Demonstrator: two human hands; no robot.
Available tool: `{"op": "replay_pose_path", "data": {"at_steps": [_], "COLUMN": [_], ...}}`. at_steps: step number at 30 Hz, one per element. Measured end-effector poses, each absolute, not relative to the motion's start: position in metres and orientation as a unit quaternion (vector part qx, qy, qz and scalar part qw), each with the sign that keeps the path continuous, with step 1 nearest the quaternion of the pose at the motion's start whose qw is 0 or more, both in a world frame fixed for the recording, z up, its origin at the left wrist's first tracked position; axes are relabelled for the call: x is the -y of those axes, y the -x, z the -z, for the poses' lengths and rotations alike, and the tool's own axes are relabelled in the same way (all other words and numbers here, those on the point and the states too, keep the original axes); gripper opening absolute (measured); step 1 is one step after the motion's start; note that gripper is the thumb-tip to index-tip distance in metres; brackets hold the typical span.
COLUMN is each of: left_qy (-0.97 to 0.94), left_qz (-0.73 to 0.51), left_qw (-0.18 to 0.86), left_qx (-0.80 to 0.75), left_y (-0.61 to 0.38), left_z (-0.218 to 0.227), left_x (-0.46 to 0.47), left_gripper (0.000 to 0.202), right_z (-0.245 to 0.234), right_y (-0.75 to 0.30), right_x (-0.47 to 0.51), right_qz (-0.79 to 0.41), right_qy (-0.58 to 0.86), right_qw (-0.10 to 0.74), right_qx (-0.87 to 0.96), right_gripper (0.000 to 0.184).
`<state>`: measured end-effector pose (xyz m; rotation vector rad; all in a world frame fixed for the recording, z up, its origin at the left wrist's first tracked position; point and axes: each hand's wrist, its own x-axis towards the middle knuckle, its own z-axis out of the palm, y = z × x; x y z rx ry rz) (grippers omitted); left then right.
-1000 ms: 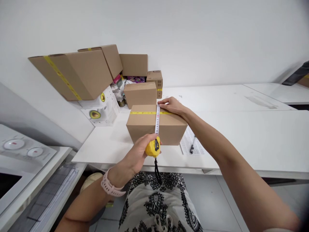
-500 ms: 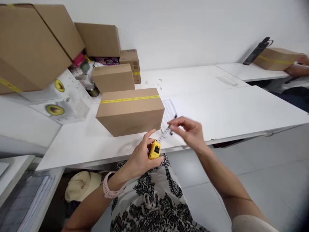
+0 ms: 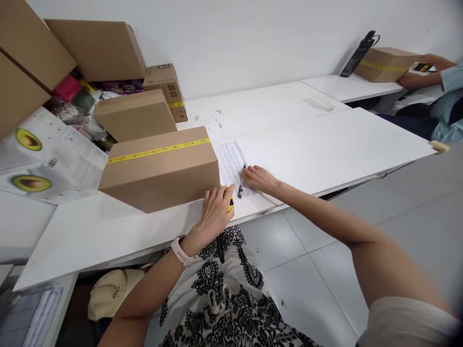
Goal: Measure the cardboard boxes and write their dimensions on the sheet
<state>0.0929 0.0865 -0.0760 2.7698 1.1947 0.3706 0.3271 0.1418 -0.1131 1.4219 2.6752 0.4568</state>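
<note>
My left hand (image 3: pixel 216 207) is closed around a yellow tape measure (image 3: pixel 230 205), mostly hidden by the fingers, at the table's front edge. It is close to the right front corner of a taped cardboard box (image 3: pixel 162 178). No blade shows out of the tape measure, and a black strap hangs below the hand. My right hand (image 3: pixel 259 178) is over a printed sheet (image 3: pixel 231 156) with its fingers pinched on a black pen (image 3: pixel 240 191). The sheet lies flat just right of the box.
More cardboard boxes (image 3: pixel 135 115) and a white carton with avocado pictures (image 3: pixel 54 164) are stacked at the left. At the far right, another person's hands (image 3: pixel 430 65) hold something by a taped box (image 3: pixel 385 65), beside a black bottle (image 3: pixel 356 55). The white table (image 3: pixel 307 149) extends rightward.
The tape blade, stretched between both hands before, is no longer out. My right hand has let it go and moved onto the pen. The view has turned rightward.
</note>
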Motion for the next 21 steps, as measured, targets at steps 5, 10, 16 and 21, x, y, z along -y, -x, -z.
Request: {"op": "replay_pose_path", "data": {"at_steps": [5,10,16,21], "left_qy": [-0.902,-0.904,-0.908,-0.909], "left_qz": [-0.086,-0.089,-0.07,-0.066], "left_qw": [0.025,0.015,0.013,-0.005], "left_qx": [-0.422,-0.419,-0.413,-0.41], "left_y": [-0.103,-0.107,-0.126,-0.14], "left_z": [0.09,0.101,0.103,0.108], "left_x": [-0.099,-0.103,-0.11,-0.118], "left_gripper": [0.054,0.05,0.046,0.042], "right_z": [0.116,0.112,0.126,0.144], "right_y": [-0.341,-0.379,-0.367,-0.349], "right_x": [-0.158,-0.15,-0.115,-0.102], "right_qz": [-0.092,-0.061,0.276,0.4], "right_qy": [-0.424,-0.575,-0.588,-0.539], "right_qw": [-0.024,-0.232,-0.611,-0.625], "right_qx": [-0.901,-0.782,-0.453,-0.398], "right_gripper": [0.022,0.007,0.012,0.029]}}
